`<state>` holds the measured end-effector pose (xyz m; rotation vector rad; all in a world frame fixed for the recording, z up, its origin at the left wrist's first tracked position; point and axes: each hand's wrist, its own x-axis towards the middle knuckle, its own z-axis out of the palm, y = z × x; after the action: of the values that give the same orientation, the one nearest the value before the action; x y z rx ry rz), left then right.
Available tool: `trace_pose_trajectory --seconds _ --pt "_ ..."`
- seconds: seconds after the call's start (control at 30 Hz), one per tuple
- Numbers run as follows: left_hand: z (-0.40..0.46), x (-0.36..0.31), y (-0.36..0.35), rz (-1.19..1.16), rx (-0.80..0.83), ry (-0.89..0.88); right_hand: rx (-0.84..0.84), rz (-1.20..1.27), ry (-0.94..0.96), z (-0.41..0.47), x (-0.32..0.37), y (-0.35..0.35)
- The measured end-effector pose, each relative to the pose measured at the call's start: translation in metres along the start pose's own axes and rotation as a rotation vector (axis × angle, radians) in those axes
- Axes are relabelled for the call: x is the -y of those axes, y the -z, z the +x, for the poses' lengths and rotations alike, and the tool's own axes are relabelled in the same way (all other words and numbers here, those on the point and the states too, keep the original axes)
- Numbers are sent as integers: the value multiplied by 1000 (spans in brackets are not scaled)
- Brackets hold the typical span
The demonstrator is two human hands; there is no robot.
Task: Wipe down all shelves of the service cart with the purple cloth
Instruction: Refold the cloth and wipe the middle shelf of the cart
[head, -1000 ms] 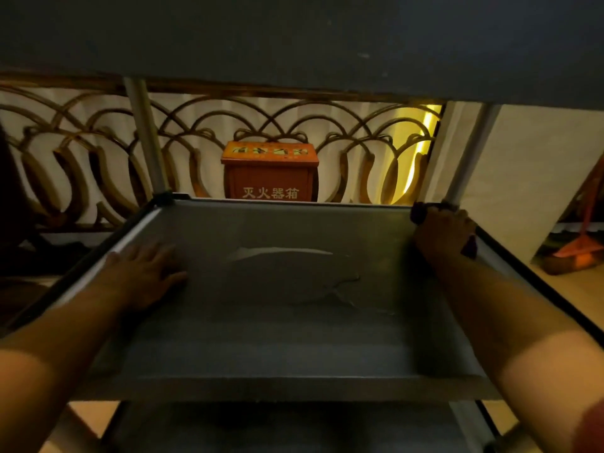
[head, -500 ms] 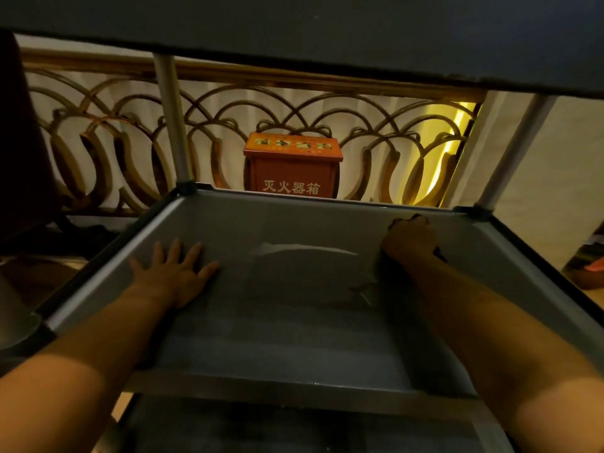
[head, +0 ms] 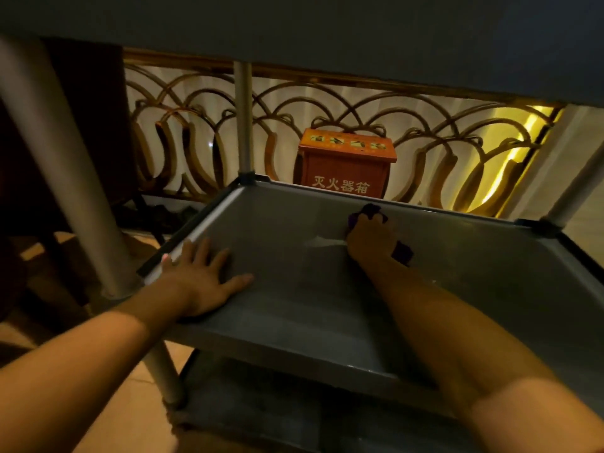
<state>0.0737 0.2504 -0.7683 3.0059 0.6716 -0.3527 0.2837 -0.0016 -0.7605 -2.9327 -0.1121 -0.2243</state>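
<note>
The grey metal middle shelf of the service cart point(head: 294, 322) serves as the landmark. The left hand point(head: 199, 282) lies flat on the shelf surface near its left rim, fingers straight and spread, holding nothing. The right hand point(head: 371, 238) sits toward the far edge of the shelf, its fingers curled over the crumpled purple cloth point(head: 402, 251), which is pressed against the shelf surface and shows at the fingertips and beside the wrist. Above the shelf hangs the dark underside of the upper shelf point(head: 327, 27). Beyond the shelf's far rim stands an orange box with white characters point(head: 346, 165), in front of a curved bronze railing point(head: 425, 125).
</note>
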Motion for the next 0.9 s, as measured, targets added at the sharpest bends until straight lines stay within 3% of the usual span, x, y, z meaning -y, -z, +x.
trace_pose_trajectory --seconds 0.17,0.3,0.37,0.5,0.6,0.9 --pt "-2 2 -15 -62 46 5 48 48 158 -33 70 -9" --pt "-2 21 -8 -117 52 -46 139 167 343 -46 68 -3" --pt "-10 25 -13 -113 20 -46 223 251 347 -38 53 7" --pt "-20 16 -15 -73 50 -48 157 251 204 -36 64 7" --pt "-17 8 -8 -57 82 0 128 248 323 -50 78 -1" --pt "-28 -9 -4 -25 75 99 473 493 534 -82 43 25"
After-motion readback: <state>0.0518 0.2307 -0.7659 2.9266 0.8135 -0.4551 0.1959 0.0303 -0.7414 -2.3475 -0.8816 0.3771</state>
